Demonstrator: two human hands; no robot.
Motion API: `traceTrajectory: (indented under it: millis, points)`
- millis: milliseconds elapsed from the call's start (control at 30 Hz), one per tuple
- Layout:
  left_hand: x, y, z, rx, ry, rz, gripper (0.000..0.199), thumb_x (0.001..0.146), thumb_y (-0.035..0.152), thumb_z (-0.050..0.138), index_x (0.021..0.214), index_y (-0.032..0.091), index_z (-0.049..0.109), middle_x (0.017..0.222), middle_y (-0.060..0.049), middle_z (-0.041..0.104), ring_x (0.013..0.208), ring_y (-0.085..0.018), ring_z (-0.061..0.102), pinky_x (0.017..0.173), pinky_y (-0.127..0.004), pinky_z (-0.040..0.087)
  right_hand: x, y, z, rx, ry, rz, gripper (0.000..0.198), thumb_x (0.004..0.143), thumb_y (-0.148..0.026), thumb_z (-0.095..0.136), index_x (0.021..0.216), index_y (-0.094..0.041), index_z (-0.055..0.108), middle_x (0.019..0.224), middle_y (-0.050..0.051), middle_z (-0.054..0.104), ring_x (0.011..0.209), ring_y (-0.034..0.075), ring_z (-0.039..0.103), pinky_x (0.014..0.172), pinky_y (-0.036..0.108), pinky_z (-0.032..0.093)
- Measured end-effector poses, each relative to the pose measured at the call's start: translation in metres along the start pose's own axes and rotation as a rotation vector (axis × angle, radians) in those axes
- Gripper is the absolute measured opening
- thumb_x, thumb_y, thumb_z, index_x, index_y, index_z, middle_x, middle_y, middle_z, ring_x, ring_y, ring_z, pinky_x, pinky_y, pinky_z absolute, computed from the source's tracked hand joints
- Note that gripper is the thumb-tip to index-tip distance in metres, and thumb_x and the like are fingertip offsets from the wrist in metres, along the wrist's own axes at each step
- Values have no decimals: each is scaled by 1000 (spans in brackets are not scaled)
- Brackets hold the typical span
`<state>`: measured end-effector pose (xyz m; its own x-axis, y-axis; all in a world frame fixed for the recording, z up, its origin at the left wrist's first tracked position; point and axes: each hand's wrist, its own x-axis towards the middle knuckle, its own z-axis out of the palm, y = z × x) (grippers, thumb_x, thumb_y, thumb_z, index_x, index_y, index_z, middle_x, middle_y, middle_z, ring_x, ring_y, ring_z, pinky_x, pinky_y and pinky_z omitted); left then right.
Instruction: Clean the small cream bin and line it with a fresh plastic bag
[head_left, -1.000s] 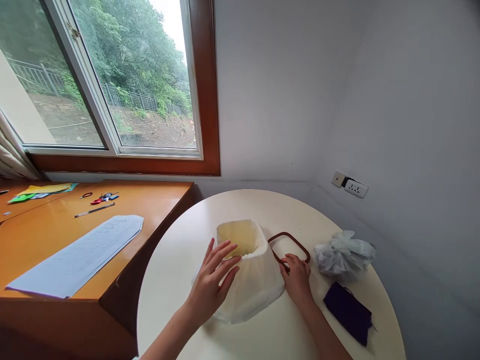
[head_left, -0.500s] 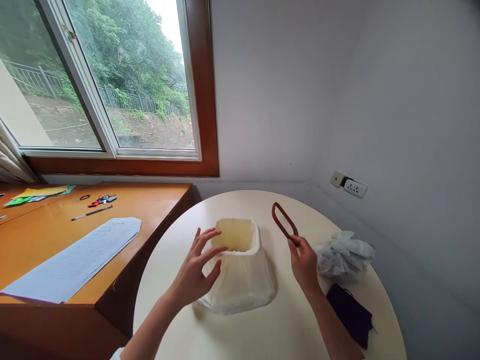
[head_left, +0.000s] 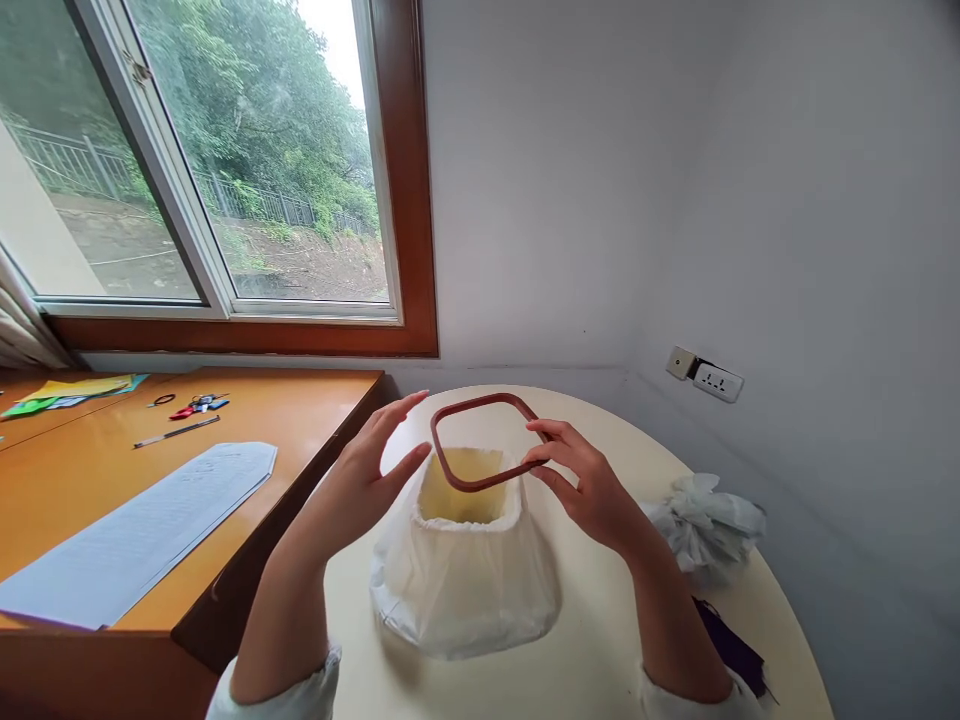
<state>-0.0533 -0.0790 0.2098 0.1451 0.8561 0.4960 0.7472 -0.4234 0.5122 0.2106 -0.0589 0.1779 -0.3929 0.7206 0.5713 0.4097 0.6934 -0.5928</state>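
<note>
We hold the brown frame level above the small bin: right hand pinching its right side, left hand open, fingertips just at its left corner. Best, we judge, to square the corners over the rim and press evenly so the liner stays trapped. Bag liner thin, translucent, skirted over the walls. Frame rigid, rounded rectangle. Round table smooth cream. Far right, crumpled plastic; dark cloth near it.
</note>
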Motion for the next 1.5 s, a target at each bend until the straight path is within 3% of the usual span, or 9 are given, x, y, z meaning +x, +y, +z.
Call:
traceTrajectory:
  millis: [167,400,567,667,767,867,1000,1133,1500]
  points:
    - [4,-7,3,-3,-64,-21,44,87,47,41,129,34,40,139,0,41,132,-22,31,105,-40,33,1,1,3,98,-48,6,16,86,-17,48,89,-25,62,129,3,44,123,16,40,100,32,39]
    - [3,-8,3,-129,-193,-61,40,85,50,45,118,29,53,135,-3,47,126,-24,41,101,-36,40,2,8,4,118,-65,13,13,86,-22,50,88,-26,62,134,3,40,127,19,36,103,36,37]
    - [0,-12,-2,-79,-275,-60,43,80,51,52,120,33,50,141,-2,39,129,-24,37,102,-39,39,2,11,6,25,-55,26,14,88,-24,48,91,-26,61,135,4,39,124,20,40,100,39,40]
    - [-4,-13,-4,-42,-302,-62,48,79,52,54,123,35,47,143,-1,36,131,-26,34,103,-40,38,1,5,9,-72,-53,18,13,88,-25,47,93,-27,59,131,3,43,121,19,44,106,45,29]
    - [-6,-13,-5,-8,-329,-69,51,76,54,56,123,36,48,144,0,35,131,-27,33,103,-42,37,2,-5,13,-161,-76,-49,12,89,-21,47,92,-26,57,109,2,57,104,15,54,111,50,13]
    - [-6,-15,-6,6,-360,-88,52,71,57,59,117,34,53,144,-2,35,131,-28,33,104,-43,36,2,-14,19,-198,-122,-92,13,88,-17,48,92,-25,57,86,-2,61,83,12,57,107,47,22]
    - [-4,-19,-7,10,-403,-135,36,70,58,59,93,31,64,139,-1,43,131,-26,34,103,-40,36,2,-22,29,-204,-169,-80,15,87,-16,48,92,-25,59,84,1,61,84,16,55,85,37,42]
    - [-3,-21,-8,24,-380,-150,31,72,58,56,81,30,66,135,1,48,125,-26,42,99,-37,41,2,-26,38,-212,-205,-87,14,86,-15,49,91,-23,60,84,3,62,83,17,55,79,34,43]
    - [-5,-24,-6,57,-475,-42,28,74,54,57,85,30,67,130,0,52,109,-25,56,83,-34,51,-1,-30,46,-257,-267,-21,14,84,-15,51,85,-23,61,81,1,62,78,17,55,75,32,43]
